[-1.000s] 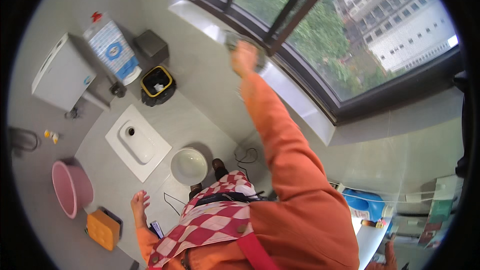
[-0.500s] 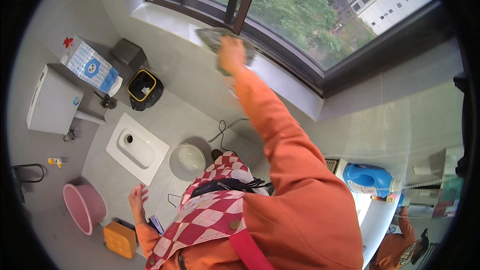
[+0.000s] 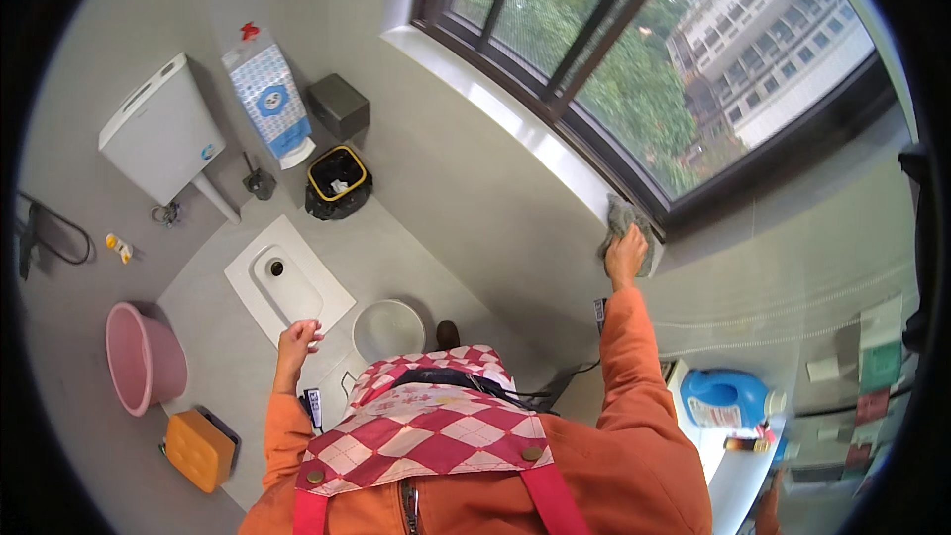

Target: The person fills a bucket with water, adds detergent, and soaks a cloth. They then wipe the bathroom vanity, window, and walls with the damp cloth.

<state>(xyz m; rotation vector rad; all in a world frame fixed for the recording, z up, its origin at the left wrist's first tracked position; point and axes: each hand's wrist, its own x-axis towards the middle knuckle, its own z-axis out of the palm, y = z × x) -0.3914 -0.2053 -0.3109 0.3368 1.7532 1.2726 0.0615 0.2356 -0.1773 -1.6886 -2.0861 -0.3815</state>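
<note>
My right hand (image 3: 626, 256) grips a grey-green cloth (image 3: 622, 213) bunched under its fingers. The cloth lies against the right end of the white windowsill (image 3: 515, 119), just below the dark window frame (image 3: 594, 144). My left hand (image 3: 298, 342) hangs in the air over the front end of the white squat toilet (image 3: 287, 282). Its fingers are loosely bent and hold nothing. A small dark device with a label (image 3: 313, 406) sits at the left wrist, and a similar one (image 3: 600, 313) shows by the right wrist.
A whitish basin (image 3: 389, 332) stands on the floor before my apron. To the left are a pink tub (image 3: 144, 362) and an orange stool (image 3: 201, 449). A black-bagged bin (image 3: 337, 203) with yellow rim sits in the corner. At right, a blue jug (image 3: 723, 398) rests on a white ledge.
My right hand has slid the cloth rightward along the sill, from its middle to its right end. The left hand has risen slightly and its fingers have curled more. The view has turned right.
</note>
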